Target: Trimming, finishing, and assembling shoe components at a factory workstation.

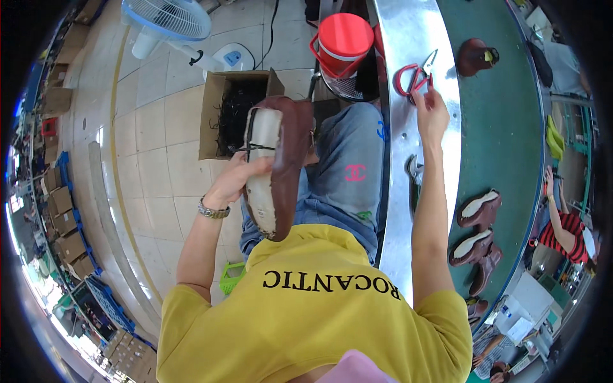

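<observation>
A dark brown leather boot (281,159) shows a cream-white sole crossed by a black strap, and beside it stand an open tan cardboard box (220,108) filled with black strands and a bright red plastic bucket (343,39) with a white band. Red-handled steel scissors (414,75) lie on the shiny silver metal rail (408,38), which borders a dark green conveyor belt (504,127) carrying more brown boots with cream soles (477,209). The person wears a yellow shirt with black lettering, faded blue jeans (348,166) with a small pink mark, and a silver wristwatch (212,210); the floor is pale beige tile (159,159), and the white fan (169,19) has a light blue grille.
</observation>
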A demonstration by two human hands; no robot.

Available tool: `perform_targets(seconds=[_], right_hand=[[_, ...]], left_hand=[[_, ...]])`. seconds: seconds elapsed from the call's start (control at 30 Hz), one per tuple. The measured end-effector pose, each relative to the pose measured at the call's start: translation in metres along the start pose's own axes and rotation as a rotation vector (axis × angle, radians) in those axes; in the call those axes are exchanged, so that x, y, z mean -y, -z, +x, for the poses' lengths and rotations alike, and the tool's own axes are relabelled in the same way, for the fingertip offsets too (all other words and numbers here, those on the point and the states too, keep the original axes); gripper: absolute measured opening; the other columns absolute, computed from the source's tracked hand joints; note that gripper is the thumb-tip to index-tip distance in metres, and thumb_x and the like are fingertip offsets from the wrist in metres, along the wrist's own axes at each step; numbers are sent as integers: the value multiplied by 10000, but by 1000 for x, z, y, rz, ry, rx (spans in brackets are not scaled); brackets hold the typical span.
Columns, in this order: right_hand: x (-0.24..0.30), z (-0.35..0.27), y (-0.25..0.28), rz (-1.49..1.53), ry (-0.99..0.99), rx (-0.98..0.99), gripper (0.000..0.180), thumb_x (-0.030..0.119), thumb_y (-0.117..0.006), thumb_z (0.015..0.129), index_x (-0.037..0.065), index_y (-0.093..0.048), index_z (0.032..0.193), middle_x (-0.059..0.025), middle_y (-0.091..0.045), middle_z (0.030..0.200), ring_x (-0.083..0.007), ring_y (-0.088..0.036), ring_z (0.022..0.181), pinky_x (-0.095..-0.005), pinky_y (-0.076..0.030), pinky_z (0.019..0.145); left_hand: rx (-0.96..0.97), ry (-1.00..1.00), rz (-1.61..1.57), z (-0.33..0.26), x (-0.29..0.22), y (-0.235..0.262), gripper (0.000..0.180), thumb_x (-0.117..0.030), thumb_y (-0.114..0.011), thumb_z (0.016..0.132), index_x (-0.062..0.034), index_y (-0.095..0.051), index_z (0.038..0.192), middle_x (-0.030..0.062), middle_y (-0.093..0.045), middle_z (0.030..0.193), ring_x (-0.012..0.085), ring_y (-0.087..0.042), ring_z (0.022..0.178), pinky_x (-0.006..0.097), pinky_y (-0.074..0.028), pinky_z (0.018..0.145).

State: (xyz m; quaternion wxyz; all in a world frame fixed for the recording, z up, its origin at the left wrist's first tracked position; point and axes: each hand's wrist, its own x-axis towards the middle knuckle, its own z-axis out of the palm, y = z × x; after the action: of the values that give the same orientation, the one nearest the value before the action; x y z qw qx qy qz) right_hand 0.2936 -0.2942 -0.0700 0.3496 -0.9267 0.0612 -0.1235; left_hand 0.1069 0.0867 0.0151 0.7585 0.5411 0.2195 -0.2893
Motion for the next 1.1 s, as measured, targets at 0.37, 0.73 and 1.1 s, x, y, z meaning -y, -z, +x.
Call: perform_targets(seconds=[0.37,0.73,1.1], right_hand=[[-24,12,15,665,-633,424,279,162,-690,823,-65,-632,973,-102,-668,838,-158,-633,716,-238,-486,640],[119,-154,110,1014,-737,922,948,781,-671,629,34,-508,1190,37,-437,861,-62,-386,638,-203,-271,519],[174,-174,109,784,-986,1331,831,883,-359,762,77,-480,923,16,-411,722,-102,-438,594,-246,-365,486]], left_hand=[[-21,-114,174,32,-21,-47,694,-353,-739,821,-10,-455,1354,109,-632,1152,170,-618,1004,322,-496,872],[-37,-155,240,58,11,-47,737,-488,-685,828,1,-465,1334,118,-667,1109,225,-632,1053,328,-470,909],[-601,-521,576,27,34,-81,384,-267,-437,991,22,-550,1217,280,-640,973,438,-623,904,476,-491,776]])
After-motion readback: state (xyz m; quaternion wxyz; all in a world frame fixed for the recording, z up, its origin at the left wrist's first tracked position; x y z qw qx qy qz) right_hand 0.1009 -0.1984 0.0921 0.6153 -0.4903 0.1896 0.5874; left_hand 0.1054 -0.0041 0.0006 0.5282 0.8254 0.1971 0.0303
